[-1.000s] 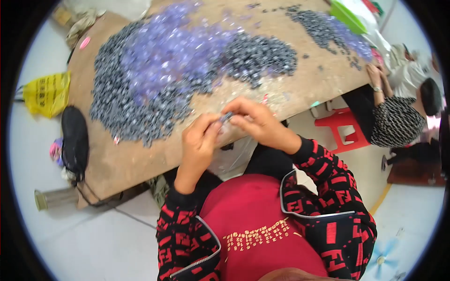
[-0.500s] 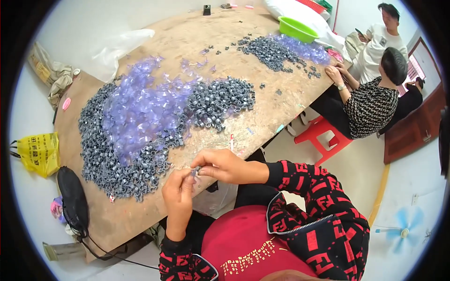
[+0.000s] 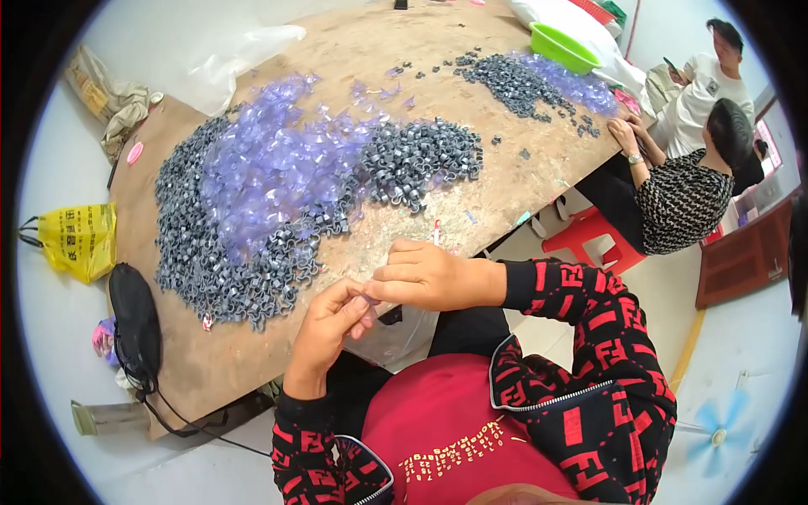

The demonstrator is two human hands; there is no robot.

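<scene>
Over the table's front edge, my left hand [image 3: 326, 326] and my right hand [image 3: 427, 276] meet at the fingertips. Both are closed in a pinch, thumbs against fingers. Whatever small thing lies between them is almost wholly hidden by the fingers. Beyond them on the brown table [image 3: 404, 324] spreads a large heap of small grey plastic clips [image 3: 240, 290]. Thin, see-through purple plastic pieces [image 3: 273, 168] are piled on its middle. A smaller mound of grey clips [image 3: 421, 160] adjoins it on the right.
Farther right lie more grey clips [image 3: 509, 84], more purple pieces [image 3: 576, 84] and a green basin [image 3: 564, 49]. A co-worker [image 3: 686, 198] sits there on a red stool [image 3: 593, 240]; another person [image 3: 707, 93] is behind. At left are a yellow bag [image 3: 80, 242] and a black pouch [image 3: 135, 324].
A grey clip showed between my fingertips before; now the fingers cover that spot. My right hand has turned over more, its back upward. The whole view has shifted slightly.
</scene>
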